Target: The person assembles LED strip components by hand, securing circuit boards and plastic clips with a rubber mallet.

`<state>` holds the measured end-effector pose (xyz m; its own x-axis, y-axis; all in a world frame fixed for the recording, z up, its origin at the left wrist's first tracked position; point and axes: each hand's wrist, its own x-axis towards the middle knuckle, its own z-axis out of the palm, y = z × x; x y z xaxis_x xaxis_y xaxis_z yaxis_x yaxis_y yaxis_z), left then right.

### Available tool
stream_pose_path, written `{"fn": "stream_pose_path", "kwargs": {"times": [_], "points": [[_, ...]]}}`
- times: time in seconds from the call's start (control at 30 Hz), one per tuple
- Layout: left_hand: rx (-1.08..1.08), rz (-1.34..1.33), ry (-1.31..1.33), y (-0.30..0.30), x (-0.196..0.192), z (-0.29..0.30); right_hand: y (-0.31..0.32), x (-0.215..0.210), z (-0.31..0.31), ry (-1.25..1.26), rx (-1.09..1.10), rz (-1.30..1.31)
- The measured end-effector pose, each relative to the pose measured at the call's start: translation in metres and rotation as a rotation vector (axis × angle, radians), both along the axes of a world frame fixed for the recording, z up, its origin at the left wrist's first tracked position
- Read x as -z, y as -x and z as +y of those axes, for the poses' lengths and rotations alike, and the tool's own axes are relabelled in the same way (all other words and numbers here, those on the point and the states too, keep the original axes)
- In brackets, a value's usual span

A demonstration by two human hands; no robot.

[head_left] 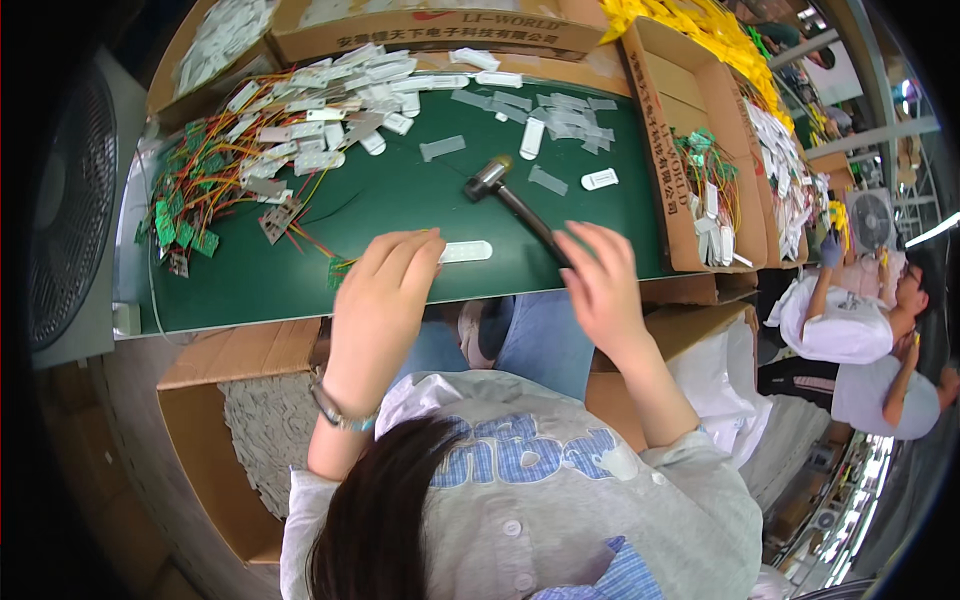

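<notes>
Near the front edge of the green table lies a slim white plastic casing (467, 251), rounded at its right end. My left hand (385, 285) has its fingers closed over the left end of this casing, which they hide. Beside the left wrist, a small green circuit board (338, 271) with wires pokes out. My right hand (605, 285) has its fingers and thumb around the end of the dark handle of a hammer (520, 208). The hammer slants across the table, its head farther away, to the left.
Wired green boards (185, 225) and white casings (350, 90) are heaped at the left and back. Clear plastic pieces (570, 122) lie scattered at the back right. A cardboard box (650, 130) borders the right side, a fan (75, 200) the left. Co-workers sit far right.
</notes>
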<state>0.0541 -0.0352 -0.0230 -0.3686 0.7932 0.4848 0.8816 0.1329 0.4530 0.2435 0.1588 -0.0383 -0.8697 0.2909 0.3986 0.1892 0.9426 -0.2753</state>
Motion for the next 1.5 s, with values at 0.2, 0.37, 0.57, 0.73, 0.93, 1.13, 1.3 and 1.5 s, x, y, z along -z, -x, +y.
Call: {"fn": "stream_pose_path", "kwargs": {"times": [0.2, 0.37, 0.57, 0.73, 0.93, 1.13, 1.3, 1.5], "points": [[0.201, 0.118, -0.616, -0.037, -0.079, -0.019, 0.059, 0.029, -0.022, 0.009, -0.326, 0.025], [0.345, 0.205, -0.354, -0.051, -0.14, -0.056, 0.079, 0.022, -0.011, 0.078, -0.419, 0.115], [0.029, 0.01, -0.271, -0.082, -0.138, -0.074, 0.04, -0.041, 0.032, -0.022, -0.203, 0.365], [0.262, 0.236, -0.7, -0.052, -0.1, -0.07, -0.021, -0.072, 0.075, -0.248, 0.25, 0.622], [0.286, 0.159, -0.663, -0.056, -0.111, -0.064, -0.093, -0.049, 0.118, -0.48, 0.663, 0.165], [0.048, 0.094, -0.245, -0.009, -0.065, -0.018, -0.055, -0.028, 0.091, -0.353, 0.477, 0.18], [-0.187, -0.01, 0.086, 0.02, 0.021, -0.011, 0.034, -0.022, 0.079, -0.276, 0.088, 0.076], [-0.208, -0.056, 0.076, 0.035, 0.034, -0.025, 0.106, -0.002, 0.086, -0.261, -0.071, -0.116]]}}
